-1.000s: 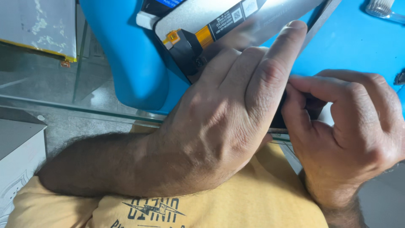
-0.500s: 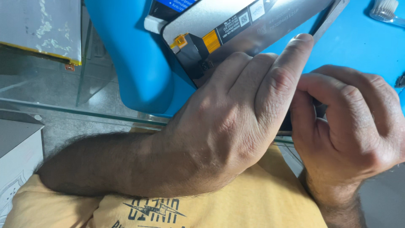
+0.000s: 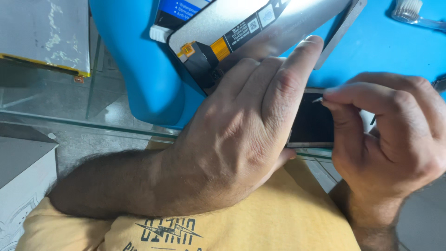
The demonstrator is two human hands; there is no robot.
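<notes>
While left hand (image 3: 241,139) grips dark phone (image 3: 312,122) at blue mat (image 3: 381,51) near edge, right hand (image 3: 390,135) pinches thin metal tool (image 3: 318,99) against it.

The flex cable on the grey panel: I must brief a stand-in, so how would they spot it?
Start at the blue mat. On it lies a grey screen panel, above the left hand. At its lower left corner sits the orange flex cable, the only orange strip there.
</notes>
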